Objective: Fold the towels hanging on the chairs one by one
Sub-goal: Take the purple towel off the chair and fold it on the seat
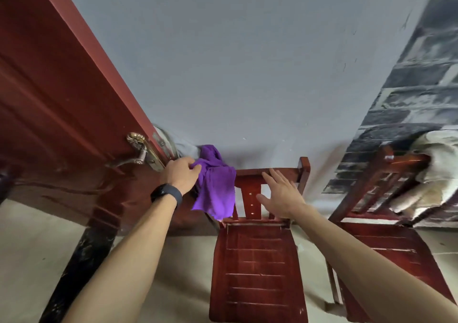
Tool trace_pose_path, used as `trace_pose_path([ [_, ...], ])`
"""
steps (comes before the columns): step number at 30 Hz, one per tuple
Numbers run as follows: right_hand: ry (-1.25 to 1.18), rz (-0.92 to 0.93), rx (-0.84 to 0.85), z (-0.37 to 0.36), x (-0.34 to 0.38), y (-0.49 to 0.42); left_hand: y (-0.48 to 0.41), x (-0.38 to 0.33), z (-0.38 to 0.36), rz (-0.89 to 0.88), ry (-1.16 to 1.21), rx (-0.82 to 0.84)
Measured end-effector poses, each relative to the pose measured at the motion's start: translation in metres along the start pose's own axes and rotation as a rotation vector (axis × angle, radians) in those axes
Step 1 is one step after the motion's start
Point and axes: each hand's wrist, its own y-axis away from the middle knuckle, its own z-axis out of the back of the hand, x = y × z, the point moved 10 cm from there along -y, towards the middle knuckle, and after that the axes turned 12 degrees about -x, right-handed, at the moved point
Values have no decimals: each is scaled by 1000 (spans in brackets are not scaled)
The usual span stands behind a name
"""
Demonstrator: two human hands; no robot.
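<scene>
A grey wall (247, 62) stands behind the red wooden chair (257, 260) in the middle of the view, and this chair faces the person with its slatted seat towards them. To the left of the chair a dark red door (49, 99) leans into view. To its right the wall is covered in a dark brick pattern (409, 99). A second red chair (386, 243) stands just beside the middle chair on its right, turned at an angle. A cream towel (436, 174) is draped over that second chair's backrest, blurred at the edge of the view.

The purple towel (218, 191) hangs bunched over the left end of the middle chair's top rail, and its lower part falls in front of the left post of the backrest. The left hand (179, 176) grasps the towel's upper left edge, with the fingers curled into the cloth. The right hand (282, 196) is spread with straight fingers in front of the right half of the middle chair's backrest and holds nothing. Whether it touches the wood cannot be told.

A black wristband (166, 195) sits on the left wrist. A brass door handle (138, 154) juts from the door to the left of the chair, near the left hand.
</scene>
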Motion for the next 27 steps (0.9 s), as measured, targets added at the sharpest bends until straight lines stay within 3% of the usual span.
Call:
trace_pose_path([
  [5,-389,-123,-134,37,4,59,11,-45,60,95,714,26],
  [8,-655,-220,-210,70,4,93,40,-87,92,200,1093,195],
  [12,-1027,-348,-181,97,10,135,82,-132,128,60,1065,193],
  [20,-1043,-559,-217,104,-33,186,183,-157,83,-42,939,289],
  [24,-1050,-680,-327,83,-97,231,199,-102,52,243,996,206],
  [27,-1068,-745,-307,55,-126,269,233,-103,19,242,987,333],
])
